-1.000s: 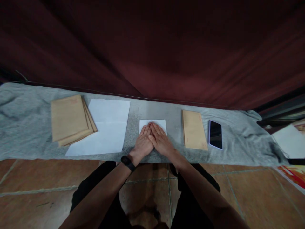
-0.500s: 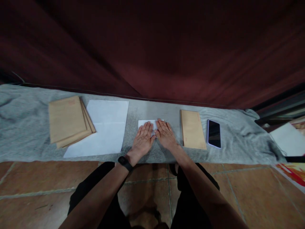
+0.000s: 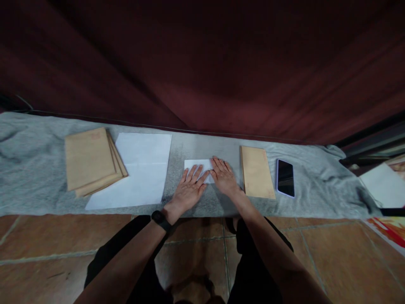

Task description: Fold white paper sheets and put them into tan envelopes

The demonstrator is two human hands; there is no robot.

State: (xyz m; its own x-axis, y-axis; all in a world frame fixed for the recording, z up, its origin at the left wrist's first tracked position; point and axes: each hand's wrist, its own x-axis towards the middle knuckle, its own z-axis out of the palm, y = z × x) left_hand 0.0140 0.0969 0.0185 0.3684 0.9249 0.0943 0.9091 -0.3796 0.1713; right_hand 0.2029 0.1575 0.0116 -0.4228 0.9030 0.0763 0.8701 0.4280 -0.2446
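Note:
A small folded sheet of white paper [image 3: 200, 164] lies flat on the grey cloth, with parts of it covered by my fingers. My left hand [image 3: 189, 190] rests on its lower left part, fingers spread and stretched out. On its right end lies my right hand [image 3: 224, 176], fingers extended and pointing away from me. Both hands press flat and grip nothing. To the left are larger white sheets [image 3: 145, 169], partly under a fanned stack of brown envelopes [image 3: 90, 160]. Another stack of brown envelopes [image 3: 257, 172] lies right of my right hand.
A phone [image 3: 285, 178] in a lilac case lies right of the right-hand envelopes. The grey cloth [image 3: 319, 181] covers a long narrow surface, wrinkled at both ends. Behind it hangs a dark red curtain [image 3: 202, 84]. White papers and a colourful print [image 3: 390, 230] are at the far right.
My left hand has slid slightly down, and its fingers have spread wider. My right hand has moved a little right, so more of the folded paper shows between them.

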